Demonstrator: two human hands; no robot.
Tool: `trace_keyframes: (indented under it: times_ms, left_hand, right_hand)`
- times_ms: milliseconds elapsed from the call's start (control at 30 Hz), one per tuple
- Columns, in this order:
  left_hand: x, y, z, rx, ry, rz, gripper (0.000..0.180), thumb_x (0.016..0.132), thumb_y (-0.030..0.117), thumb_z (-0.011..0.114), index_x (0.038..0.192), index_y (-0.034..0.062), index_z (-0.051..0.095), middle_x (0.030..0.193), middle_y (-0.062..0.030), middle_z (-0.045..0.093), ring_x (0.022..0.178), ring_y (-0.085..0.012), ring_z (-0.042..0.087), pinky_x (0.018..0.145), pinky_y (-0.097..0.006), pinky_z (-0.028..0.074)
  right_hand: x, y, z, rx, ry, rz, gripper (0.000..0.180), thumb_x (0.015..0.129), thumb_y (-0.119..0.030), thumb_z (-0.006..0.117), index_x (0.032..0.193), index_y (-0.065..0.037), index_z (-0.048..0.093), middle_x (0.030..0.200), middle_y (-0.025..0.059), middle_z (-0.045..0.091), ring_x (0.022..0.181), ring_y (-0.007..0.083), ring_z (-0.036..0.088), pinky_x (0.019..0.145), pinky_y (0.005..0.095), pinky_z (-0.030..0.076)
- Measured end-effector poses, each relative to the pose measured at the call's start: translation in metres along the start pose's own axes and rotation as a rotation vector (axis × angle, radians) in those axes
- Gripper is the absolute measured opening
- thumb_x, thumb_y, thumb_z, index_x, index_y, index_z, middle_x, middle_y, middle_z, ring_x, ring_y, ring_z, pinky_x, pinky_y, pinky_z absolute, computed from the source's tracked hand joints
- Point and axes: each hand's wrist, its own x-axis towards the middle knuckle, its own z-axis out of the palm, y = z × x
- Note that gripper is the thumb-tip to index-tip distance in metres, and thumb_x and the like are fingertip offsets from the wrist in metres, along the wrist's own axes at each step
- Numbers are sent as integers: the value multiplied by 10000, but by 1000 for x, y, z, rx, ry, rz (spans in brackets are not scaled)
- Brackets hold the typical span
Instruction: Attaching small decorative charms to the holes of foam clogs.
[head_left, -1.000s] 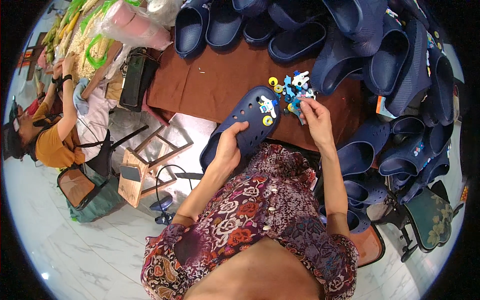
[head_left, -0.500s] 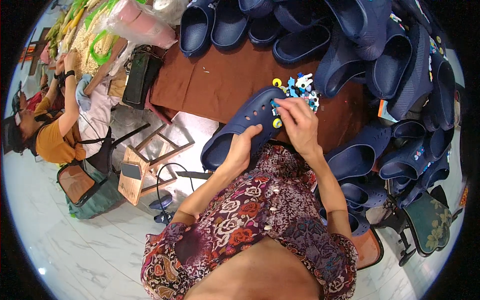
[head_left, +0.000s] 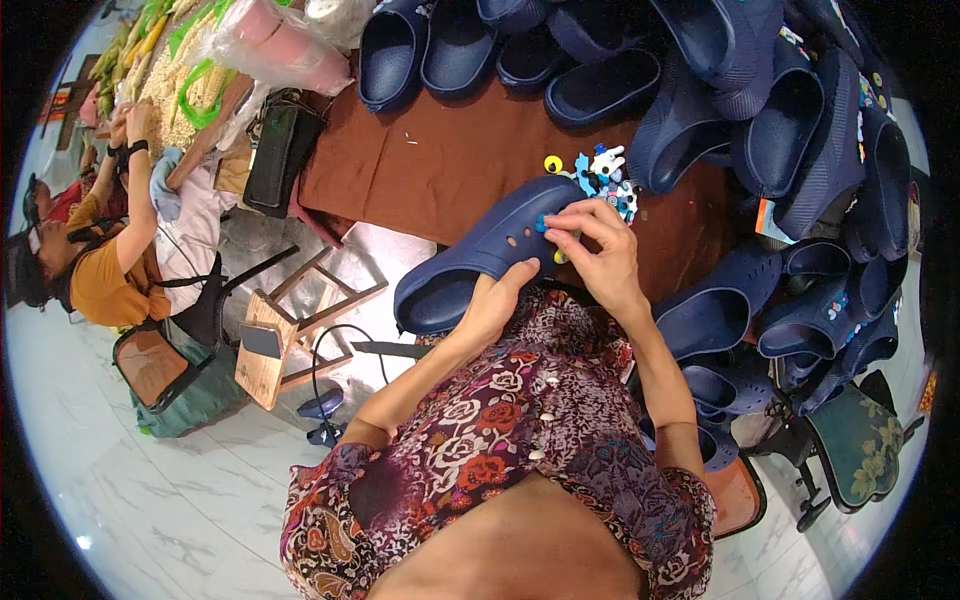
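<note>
A navy clog [head_left: 455,255] with round holes in its upper is held above my lap, its toe pointing away to the right. My left hand [head_left: 497,302] grips it from the near side, thumb on the upper and the other fingers reaching into the opening or hidden. Between the thumb and fingertips of my right hand [head_left: 605,250] is a small blue shoe charm [head_left: 542,223], touching the upper at its holes. A yellow charm [head_left: 559,257] on the clog is partly covered by the right hand. Past the toe lies a small pile of charms [head_left: 604,172], with a round yellow charm [head_left: 553,164] beside it.
Several navy clogs [head_left: 590,88] line the far side of the brown-covered table [head_left: 390,175], and more are stacked at the right [head_left: 712,310]. At the left are a wooden stool [head_left: 268,370] bearing a phone [head_left: 261,341] and a seated person [head_left: 120,260] in an orange top.
The clog has tipped and shifted slightly left. My left hand's fingers have moved into its opening. The right hand has moved slightly nearer with the blue charm, covering more of the yellow one.
</note>
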Motion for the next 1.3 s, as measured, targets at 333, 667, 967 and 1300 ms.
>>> trace_keyframes:
  times_ms: [333,667,967,1300]
  left_hand:
    - [-4,0,-1,259,-64,62,363,911,86,561,1265,14,525,1193,-49,557,1083,-138,519,963,-304,412]
    - [-7,7,0,403,-88,56,403,914,110,570,1299,8,507,1231,-67,544,1133,-167,492,989,-323,392]
    - [-8,-3,-8,599,-124,277,394,880,78,589,1265,9,538,1204,-86,568,1123,-189,516,986,-345,401]
    - [-1,-6,-11,473,-50,146,380,852,48,590,1229,13,558,1177,-63,581,1062,-157,540,938,-314,430]
  right_hand:
    - [13,0,-19,181,-226,238,138,763,-95,755,890,-52,721,843,32,621,765,138,575,689,268,447]
    - [16,4,-26,-64,-137,108,565,683,-183,827,1177,-58,582,1085,109,552,1001,240,553,871,347,452]
    - [20,28,-27,297,-375,310,708,695,-240,833,1291,-50,501,1217,126,511,1192,271,491,1036,364,370]
    - [17,30,-20,206,-339,237,656,718,-243,818,1276,-66,523,1223,137,506,1176,270,479,1022,364,372]
